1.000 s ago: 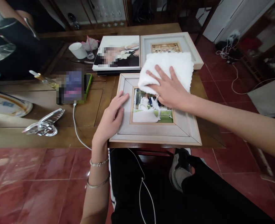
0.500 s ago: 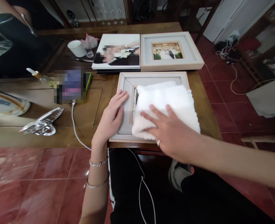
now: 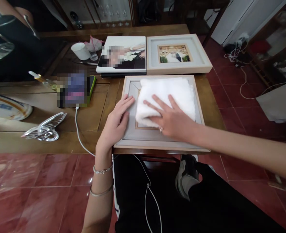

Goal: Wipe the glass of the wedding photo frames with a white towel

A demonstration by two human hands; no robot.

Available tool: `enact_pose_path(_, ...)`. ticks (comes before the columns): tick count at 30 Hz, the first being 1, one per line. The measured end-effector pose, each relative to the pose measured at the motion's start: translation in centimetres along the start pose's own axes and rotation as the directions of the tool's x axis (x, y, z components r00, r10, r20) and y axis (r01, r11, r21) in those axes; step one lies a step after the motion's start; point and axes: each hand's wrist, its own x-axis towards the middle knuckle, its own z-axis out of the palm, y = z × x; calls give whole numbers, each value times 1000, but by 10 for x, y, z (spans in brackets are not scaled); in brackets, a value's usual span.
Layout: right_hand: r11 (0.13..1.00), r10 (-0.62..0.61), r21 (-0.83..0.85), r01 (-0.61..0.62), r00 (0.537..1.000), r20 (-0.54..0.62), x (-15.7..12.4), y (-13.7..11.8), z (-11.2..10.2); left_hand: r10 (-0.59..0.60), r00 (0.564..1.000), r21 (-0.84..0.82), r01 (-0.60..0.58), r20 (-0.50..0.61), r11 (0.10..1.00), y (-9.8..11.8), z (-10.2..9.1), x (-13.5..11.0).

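Note:
A pale wooden picture frame (image 3: pixel 143 139) lies flat at the near edge of the wooden table (image 3: pixel 94 113). My left hand (image 3: pixel 115 124) rests flat on the frame's left border, fingers stretched out. My right hand (image 3: pixel 170 118) presses flat on a folded white towel (image 3: pixel 167 94) that covers the frame's photo. Its fingers are spread across the cloth.
Behind lie a second framed photo (image 3: pixel 178 55) and a photo album (image 3: pixel 123 55). A phone (image 3: pixel 76 87) with a white cable (image 3: pixel 78 129), a white cup (image 3: pixel 81 51), a plate (image 3: pixel 4 108) and a silver ornament (image 3: pixel 44 129) sit to the left. Red tiled floor surrounds the table.
My right hand slid the towel from the frame's far right corner down toward me, then back up over the middle of the frame. My left hand stayed on the left border.

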Motion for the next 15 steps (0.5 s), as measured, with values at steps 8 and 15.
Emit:
enact_pose_path(8, 978, 137, -149, -149, 986, -92, 61, 63, -8, 9, 1000, -7, -9, 9, 1000, 1, -1, 1)
enact_pose_path(15, 995, 91, -59, -86, 992, 85, 40, 25, -15, -7, 1000, -11, 7, -2, 1000, 2, 0, 0)
